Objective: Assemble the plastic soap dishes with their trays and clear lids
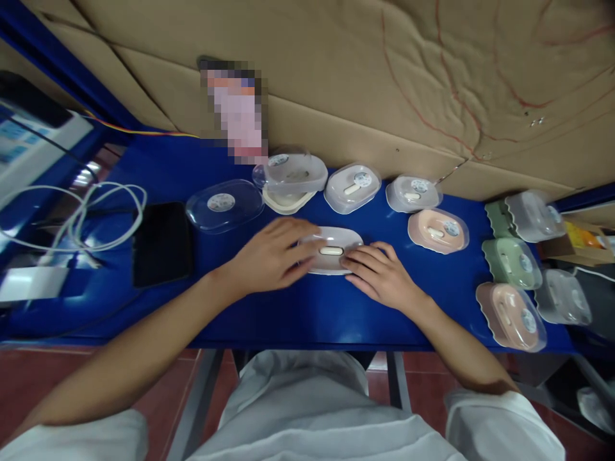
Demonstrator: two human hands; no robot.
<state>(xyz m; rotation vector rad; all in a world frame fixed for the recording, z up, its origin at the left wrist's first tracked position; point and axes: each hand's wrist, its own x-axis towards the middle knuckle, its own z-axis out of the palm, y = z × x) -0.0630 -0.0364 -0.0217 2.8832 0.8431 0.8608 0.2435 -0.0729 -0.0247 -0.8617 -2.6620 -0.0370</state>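
Note:
A pale, greyish-white oval plastic box (331, 267) stands without a clear lid in the middle of the blue table, a cream pill-shaped piece (331, 251) at its centre. My left hand (276, 256) is closed around the left end of the box, its fingers reaching over the rim. At the right end my right hand (382, 275) grips the rim, fingertips close to the cream piece. My fingers cover both ends of the box. Left of it lies a loose clear lid (225, 205) with a round sticker.
Lidded boxes stand along the back: two whitish ones (353, 189) (413, 194) and a peach one (437, 230). Near them, a clear cover (298, 173) overlaps a cream tray (286, 203). Several more boxes (512, 317) crowd the right. A black phone (162, 246) and white cable (110, 186) lie left.

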